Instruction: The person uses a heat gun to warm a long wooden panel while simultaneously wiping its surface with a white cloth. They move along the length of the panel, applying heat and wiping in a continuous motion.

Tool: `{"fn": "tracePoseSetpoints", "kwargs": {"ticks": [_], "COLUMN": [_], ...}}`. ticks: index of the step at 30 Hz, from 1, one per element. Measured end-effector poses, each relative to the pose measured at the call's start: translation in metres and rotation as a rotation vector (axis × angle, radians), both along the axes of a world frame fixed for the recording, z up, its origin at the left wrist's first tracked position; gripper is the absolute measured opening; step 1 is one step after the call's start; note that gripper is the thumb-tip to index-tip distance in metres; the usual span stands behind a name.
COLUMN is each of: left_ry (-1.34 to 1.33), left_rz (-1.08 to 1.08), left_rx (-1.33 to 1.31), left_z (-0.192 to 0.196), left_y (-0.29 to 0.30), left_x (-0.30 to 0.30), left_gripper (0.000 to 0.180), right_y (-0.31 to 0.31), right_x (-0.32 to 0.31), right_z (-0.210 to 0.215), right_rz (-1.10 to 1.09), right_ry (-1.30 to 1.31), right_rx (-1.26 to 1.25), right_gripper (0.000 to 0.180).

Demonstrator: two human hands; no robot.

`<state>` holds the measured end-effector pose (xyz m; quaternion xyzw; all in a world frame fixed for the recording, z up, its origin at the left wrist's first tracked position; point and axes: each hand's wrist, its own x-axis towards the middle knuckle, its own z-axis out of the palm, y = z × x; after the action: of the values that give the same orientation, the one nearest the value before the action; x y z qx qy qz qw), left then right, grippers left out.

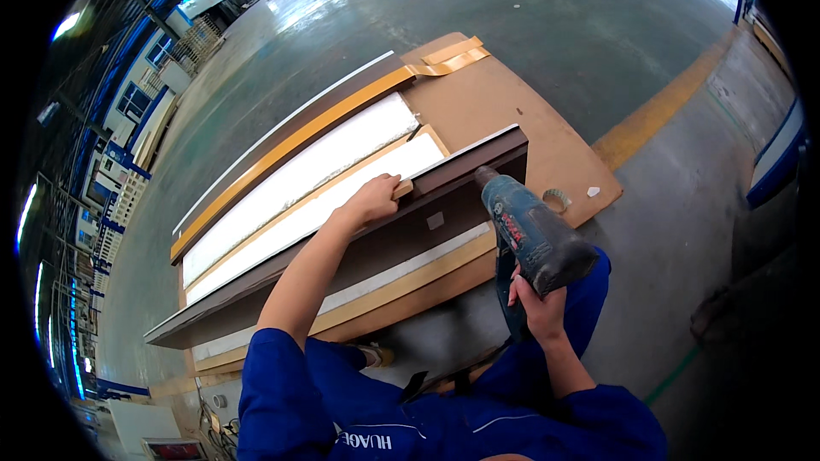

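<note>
Left of the brown panel (401,239), a glossy gold strip (290,154) runs alongside rough-edged white foam (307,172), its soft bulk perhaps laid there as cushioning. On the panel's upper edge, the left hand (373,198) curls its fingers around a small wooden block (403,189), apparently to keep it flat against the long, straight surface. At the panel's right end, the right hand (540,307) wraps a scuffed blue heat gun (534,235) from below, its round nozzle (485,174) likely held close to concentrate heat. Just beyond sits a tape ring (556,200).
</note>
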<state>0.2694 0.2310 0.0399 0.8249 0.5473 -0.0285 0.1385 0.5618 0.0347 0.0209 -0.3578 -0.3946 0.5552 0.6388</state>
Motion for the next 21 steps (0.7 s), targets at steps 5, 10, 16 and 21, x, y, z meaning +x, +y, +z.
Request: {"fn": "tracePoseSetpoints", "kwargs": {"ticks": [5, 10, 16, 21], "left_ry": [0.013, -0.048, -0.024, 0.148], "left_rz": [-0.059, -0.062, -0.058, 0.216], "left_rx": [-0.041, -0.045, -0.053, -0.087], "left_z": [0.008, 0.011, 0.018, 0.023], "left_y": [0.009, 0.015, 0.022, 0.009], "left_x": [0.028, 0.041, 0.062, 0.076], "left_gripper": [0.029, 0.033, 0.032, 0.027], "right_y": [0.001, 0.003, 0.008, 0.009], "right_x": [0.005, 0.006, 0.006, 0.007], "right_z": [-0.002, -0.002, -0.005, -0.006], "right_rz": [-0.023, -0.036, -0.032, -0.051], "right_ry": [0.013, -0.008, -0.039, -0.064], "right_rx": [0.029, 0.024, 0.015, 0.006], "right_gripper": [0.005, 0.004, 0.003, 0.006]}}
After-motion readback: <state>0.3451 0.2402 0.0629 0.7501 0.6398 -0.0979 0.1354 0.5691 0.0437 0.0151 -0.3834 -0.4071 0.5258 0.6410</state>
